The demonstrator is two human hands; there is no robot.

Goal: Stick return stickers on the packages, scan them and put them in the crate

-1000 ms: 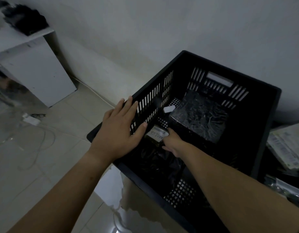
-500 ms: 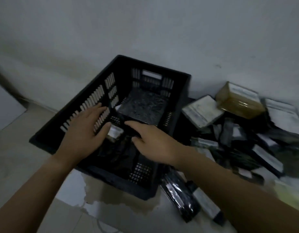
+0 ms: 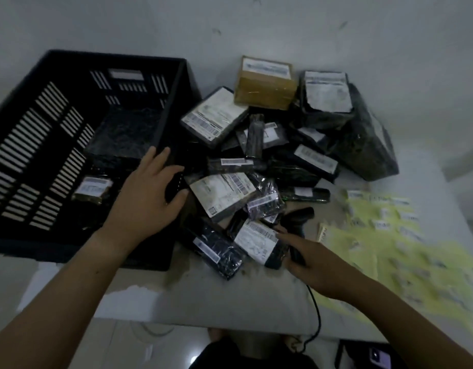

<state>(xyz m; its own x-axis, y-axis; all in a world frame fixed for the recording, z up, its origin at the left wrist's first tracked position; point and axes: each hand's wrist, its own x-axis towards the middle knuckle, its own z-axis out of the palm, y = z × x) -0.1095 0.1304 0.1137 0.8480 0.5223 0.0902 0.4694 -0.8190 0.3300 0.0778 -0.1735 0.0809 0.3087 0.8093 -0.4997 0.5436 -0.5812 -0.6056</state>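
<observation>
Packages (image 3: 259, 166) lie heaped just right of the crate (image 3: 30, 145), with two more inside it. The left hand (image 3: 147, 201) hovers at the crate's right wall, fingers spread and holding nothing. Farther right, the right hand (image 3: 318, 265) lies on the scanner (image 3: 299, 222) with its fingers partly curled; whether they grip it cannot be told. Sticker sheets (image 3: 384, 235) lie beyond.

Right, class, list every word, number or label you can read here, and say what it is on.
No text here can be read.
Labels on the loose packages: barcodes and print, too blurred.
Label on the package in the crate: blurred.
Stickers on the yellow sheets: blurred.
</observation>
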